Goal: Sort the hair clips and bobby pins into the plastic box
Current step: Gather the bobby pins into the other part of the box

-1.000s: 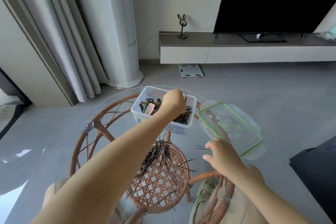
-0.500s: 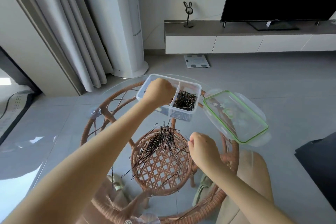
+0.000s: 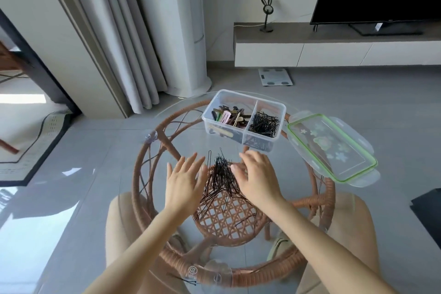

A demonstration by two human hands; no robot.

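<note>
A pile of black bobby pins (image 3: pixel 220 180) lies on the round glass tabletop (image 3: pixel 119 174). My left hand (image 3: pixel 185 180) rests flat at the pile's left side, fingers spread. My right hand (image 3: pixel 259 178) sits at the pile's right side, fingers curved over the pins. The clear two-compartment plastic box (image 3: pixel 243 119) stands farther back. Its left compartment holds coloured hair clips (image 3: pixel 228 117); its right compartment holds black bobby pins (image 3: pixel 263 124).
The box's green-rimmed clear lid (image 3: pixel 331 148) lies on the glass to the right of the box. A rattan frame (image 3: pixel 143 169) shows under the glass. One stray bobby pin (image 3: pixel 188 281) lies at the near edge. My knees are below the table.
My left hand has drawn back from the box to the left side of the pin pile. My right hand has shifted left onto the pile. The camera has tilted down.
</note>
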